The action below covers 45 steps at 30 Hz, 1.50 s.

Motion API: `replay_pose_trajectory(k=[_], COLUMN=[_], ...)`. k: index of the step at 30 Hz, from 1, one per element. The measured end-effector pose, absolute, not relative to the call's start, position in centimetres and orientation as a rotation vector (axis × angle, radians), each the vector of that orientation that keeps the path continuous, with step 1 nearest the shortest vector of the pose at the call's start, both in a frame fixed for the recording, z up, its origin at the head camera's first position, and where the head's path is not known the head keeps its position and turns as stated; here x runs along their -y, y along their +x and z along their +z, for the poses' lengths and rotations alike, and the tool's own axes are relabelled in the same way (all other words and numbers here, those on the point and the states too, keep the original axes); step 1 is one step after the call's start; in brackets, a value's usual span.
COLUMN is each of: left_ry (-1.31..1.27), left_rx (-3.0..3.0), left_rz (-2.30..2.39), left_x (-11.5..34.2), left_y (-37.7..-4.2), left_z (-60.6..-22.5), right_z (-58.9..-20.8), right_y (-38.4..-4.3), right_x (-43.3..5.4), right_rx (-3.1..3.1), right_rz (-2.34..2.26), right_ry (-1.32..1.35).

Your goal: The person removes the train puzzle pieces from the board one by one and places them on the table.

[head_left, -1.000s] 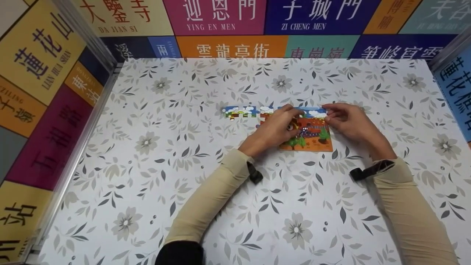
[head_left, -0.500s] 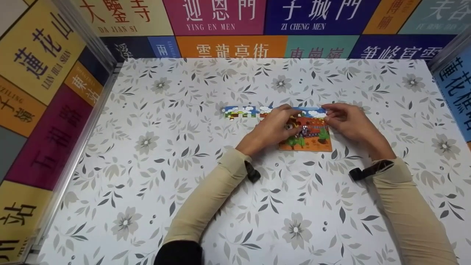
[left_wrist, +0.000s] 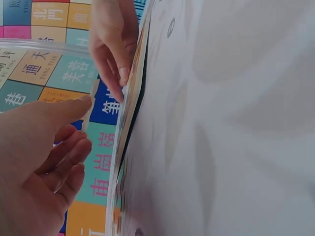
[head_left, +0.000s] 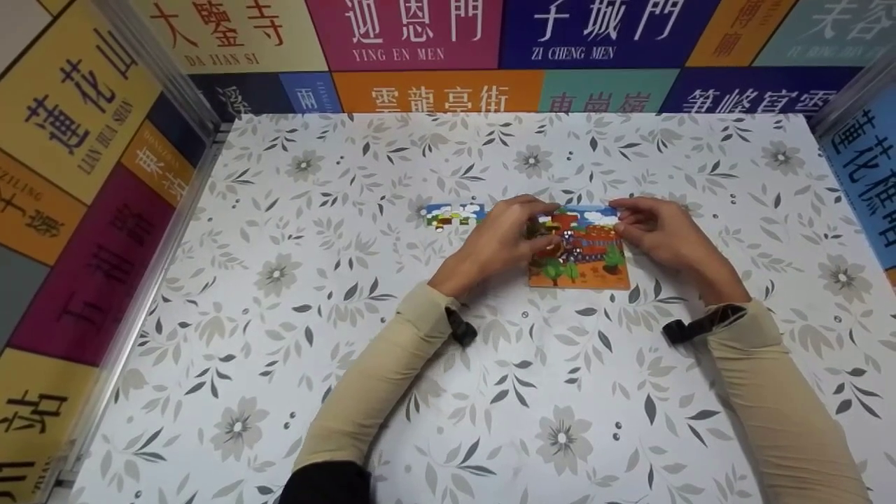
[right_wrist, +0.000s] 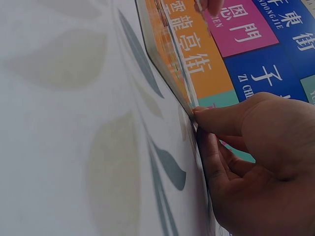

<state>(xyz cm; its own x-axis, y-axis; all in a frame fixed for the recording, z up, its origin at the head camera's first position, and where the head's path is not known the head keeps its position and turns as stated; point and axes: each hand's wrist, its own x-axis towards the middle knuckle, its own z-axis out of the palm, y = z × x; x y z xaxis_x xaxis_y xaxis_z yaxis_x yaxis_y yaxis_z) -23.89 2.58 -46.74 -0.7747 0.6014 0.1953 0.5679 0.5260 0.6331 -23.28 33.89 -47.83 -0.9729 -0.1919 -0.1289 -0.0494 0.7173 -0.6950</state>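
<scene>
A jigsaw puzzle (head_left: 588,273) with a bright picture of sky, trees and orange ground lies on the flowered tabletop. My right hand (head_left: 661,227) grips its upper right edge; in the right wrist view the thumb (right_wrist: 216,118) presses that edge from above. At the puzzle's left side is my left hand (head_left: 493,241). It pinches a thin puzzle piece (left_wrist: 91,105), seen edge-on and raised off the table in the left wrist view. The piece's picture is hidden from the head view. Farther left lies a joined strip of puzzle pieces (head_left: 455,212) showing sky and clouds.
The white tabletop (head_left: 280,364) has a grey leaf pattern. Upright panels with large lettering stand along its back (head_left: 434,87) and left side (head_left: 77,266). Another panel (head_left: 864,175) borders the right.
My left hand has moved left, uncovering more of the puzzle's left part and now partly covering the strip of pieces. The right hand keeps its place on the right edge.
</scene>
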Motion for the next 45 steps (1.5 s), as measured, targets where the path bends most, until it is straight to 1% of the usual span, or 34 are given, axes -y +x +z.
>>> replay_pose_trajectory(k=[13,29,40,45], left_ry=[1.001,0.950,0.877,0.848], left_rx=[-2.702,-2.746,-2.670,-2.698], left_rz=[1.303,1.378,1.436,1.386], left_x=[1.5,7.0,8.9,9.4], left_y=[-24.5,-24.4,-23.7,-23.4], left_z=[-46.6,-46.9,-47.9,-48.0], right_z=[-47.9,-47.9,-47.9,-47.8], right_y=[-23.2,-23.3,-23.3,-23.3], right_x=[-34.0,-33.9,-34.0,-34.0], right_rx=[-2.723,-2.728,-2.716,-2.722], right_rz=[-1.102,-1.057,-1.079,-1.085], right_ry=[-0.215,-0.178,-0.187,-0.193])
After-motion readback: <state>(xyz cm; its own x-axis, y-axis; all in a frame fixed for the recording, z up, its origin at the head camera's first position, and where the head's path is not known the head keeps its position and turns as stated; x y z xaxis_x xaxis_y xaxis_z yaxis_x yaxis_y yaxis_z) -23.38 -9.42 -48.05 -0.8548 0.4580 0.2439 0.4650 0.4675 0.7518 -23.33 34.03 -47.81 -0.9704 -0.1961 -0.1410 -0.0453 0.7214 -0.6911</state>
